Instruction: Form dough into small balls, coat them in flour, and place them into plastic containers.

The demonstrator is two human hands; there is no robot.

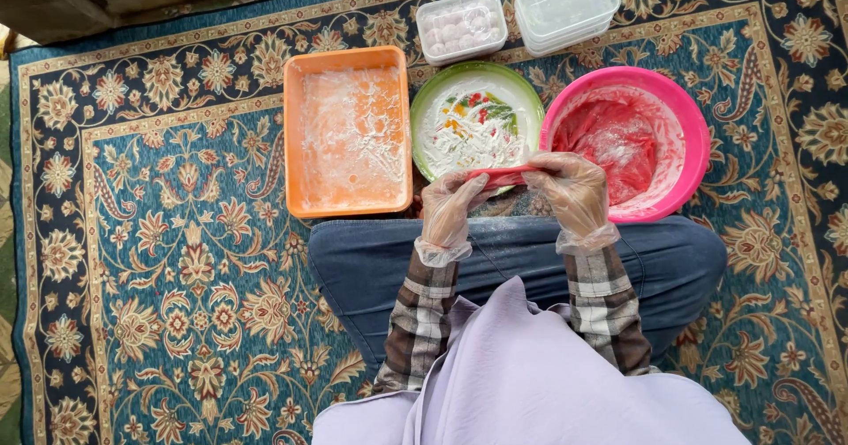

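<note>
- Red dough [503,176] is stretched flat between the gloved left hand [449,208] and right hand [572,190], fingers pinched on its ends, above the knees.
- Just beyond sit a pink bowl [693,127], right, a floured green plate [424,100], and an orange tray [296,127], left.
- Two clear lidded tubs [565,3] stand farther off; their contents are hard to make out.
- Patterned carpet [159,259] lies open to the left.

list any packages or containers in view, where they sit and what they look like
Small lidded tub: on the carpet above the green plate, clear rectangular plastic, pale round pieces inside.
Stack of tubs: right of it, top edge, clear rectangular plastic, looks empty.
No labels, signs or screens in view.
</note>
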